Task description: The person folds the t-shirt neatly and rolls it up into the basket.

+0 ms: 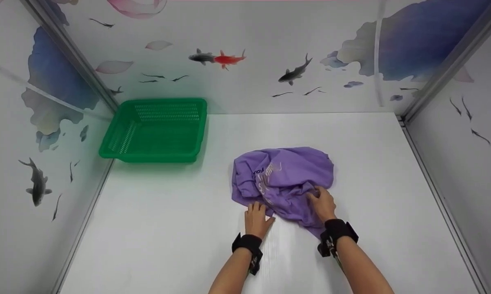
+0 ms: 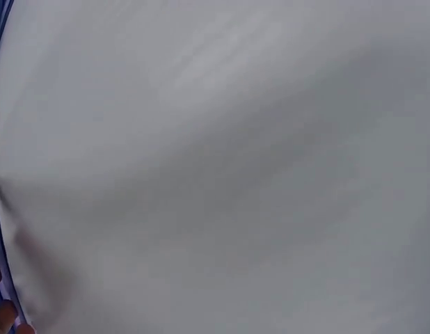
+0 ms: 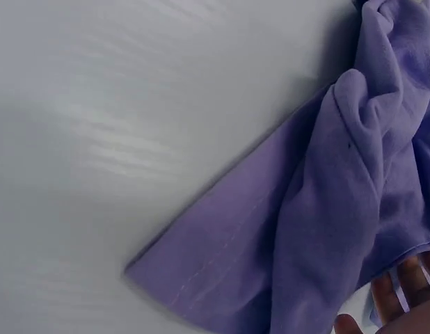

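Note:
A crumpled purple T-shirt (image 1: 294, 163) with printed lettering lies on the white table. At its near left edge, my left hand (image 1: 256, 222) rests with fingers extended and thumb spread to the side. Only the fingertips (image 2: 5, 314) show in the left wrist view, right by the purple fabric. My right hand (image 1: 323, 204) pinches a fold near the shirt's right side. In the right wrist view its fingers (image 3: 412, 282) reach beneath a fabric edge, while a stitched hem of the shirt (image 3: 215, 261) fans out flat. Part of that hand lies outside the frame.
A green plastic basket (image 1: 159, 158) with perforated sides stands at the back left of the table (image 1: 159, 228). White panels printed with fish and lily pads enclose the left, back (image 1: 253, 94) and right sides. A black camera band sits on each wrist.

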The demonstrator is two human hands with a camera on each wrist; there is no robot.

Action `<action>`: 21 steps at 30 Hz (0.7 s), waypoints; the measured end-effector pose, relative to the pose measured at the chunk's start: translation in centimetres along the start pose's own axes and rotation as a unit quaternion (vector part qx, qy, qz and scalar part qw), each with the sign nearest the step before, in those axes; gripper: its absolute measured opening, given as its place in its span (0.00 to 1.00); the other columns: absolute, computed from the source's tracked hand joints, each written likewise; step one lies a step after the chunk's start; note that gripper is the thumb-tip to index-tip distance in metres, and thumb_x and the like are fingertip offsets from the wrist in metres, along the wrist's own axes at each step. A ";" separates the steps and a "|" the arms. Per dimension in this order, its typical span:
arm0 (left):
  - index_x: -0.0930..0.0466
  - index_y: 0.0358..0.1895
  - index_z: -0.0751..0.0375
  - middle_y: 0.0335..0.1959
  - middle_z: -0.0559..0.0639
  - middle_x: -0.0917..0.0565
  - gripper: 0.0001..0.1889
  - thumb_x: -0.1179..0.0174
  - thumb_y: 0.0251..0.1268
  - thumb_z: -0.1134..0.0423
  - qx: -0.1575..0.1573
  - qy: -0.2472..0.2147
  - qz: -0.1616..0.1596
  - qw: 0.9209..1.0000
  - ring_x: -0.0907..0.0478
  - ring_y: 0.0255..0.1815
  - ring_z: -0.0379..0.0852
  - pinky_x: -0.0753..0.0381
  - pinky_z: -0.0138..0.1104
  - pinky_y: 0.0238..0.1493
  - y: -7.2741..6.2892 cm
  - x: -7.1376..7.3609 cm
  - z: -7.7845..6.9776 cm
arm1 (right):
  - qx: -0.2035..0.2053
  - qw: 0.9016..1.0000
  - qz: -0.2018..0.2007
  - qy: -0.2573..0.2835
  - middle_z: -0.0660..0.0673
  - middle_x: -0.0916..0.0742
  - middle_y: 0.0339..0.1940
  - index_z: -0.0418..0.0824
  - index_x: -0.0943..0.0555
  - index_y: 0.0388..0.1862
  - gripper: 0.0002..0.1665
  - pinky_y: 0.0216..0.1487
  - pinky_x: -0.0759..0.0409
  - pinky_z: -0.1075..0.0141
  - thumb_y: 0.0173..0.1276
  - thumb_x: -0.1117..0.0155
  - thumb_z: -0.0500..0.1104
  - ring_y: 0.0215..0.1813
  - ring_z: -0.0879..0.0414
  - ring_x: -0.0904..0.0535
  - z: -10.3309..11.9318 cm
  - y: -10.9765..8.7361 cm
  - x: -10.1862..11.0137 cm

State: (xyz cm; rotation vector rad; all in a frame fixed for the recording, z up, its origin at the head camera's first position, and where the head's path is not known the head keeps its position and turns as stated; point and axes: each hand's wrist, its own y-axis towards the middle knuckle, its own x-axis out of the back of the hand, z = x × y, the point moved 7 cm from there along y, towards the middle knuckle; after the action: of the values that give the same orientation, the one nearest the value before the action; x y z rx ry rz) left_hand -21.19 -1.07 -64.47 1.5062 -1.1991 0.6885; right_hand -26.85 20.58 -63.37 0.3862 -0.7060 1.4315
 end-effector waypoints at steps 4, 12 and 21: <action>0.18 0.31 0.59 0.34 0.52 0.23 0.13 0.26 0.47 0.57 0.024 -0.010 -0.020 0.999 0.28 0.38 0.50 0.26 0.40 0.34 0.3 -0.3 0.1 | 0.013 1.000 -0.020 0.007 0.31 0.16 0.38 0.26 0.22 0.47 0.18 0.46 0.28 0.49 0.71 0.41 0.42 0.42 0.38 0.21 0.4 0.2 0.3; 0.18 0.32 0.64 0.33 0.55 0.20 0.05 0.31 0.53 0.69 0.048 -0.046 -0.050 0.997 0.26 0.37 0.54 0.25 0.43 0.35 0.2 3.0 6.2 | 0.013 0.995 -0.097 0.025 0.30 0.18 0.36 0.27 0.23 0.40 0.14 0.43 0.30 0.53 0.74 0.46 0.39 0.41 0.38 0.23 -0.6 1.0 5.5; 0.20 0.31 0.68 0.33 0.62 0.22 0.05 0.33 0.55 0.74 0.137 -0.037 -0.097 0.985 0.26 0.36 0.61 0.26 0.50 0.36 -0.4 8.0 16.6 | -0.029 0.987 -0.156 0.032 0.25 0.20 0.42 0.23 0.24 0.47 0.20 0.36 0.30 0.64 0.76 0.51 0.42 0.42 0.38 0.25 -4.0 1.1 13.1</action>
State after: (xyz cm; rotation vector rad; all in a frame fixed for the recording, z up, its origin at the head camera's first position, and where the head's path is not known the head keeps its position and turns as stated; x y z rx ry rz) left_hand -20.82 -19.35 -62.39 1.8648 -1.0246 0.6922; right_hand -27.22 33.27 -58.04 0.3862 -0.6046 1.1191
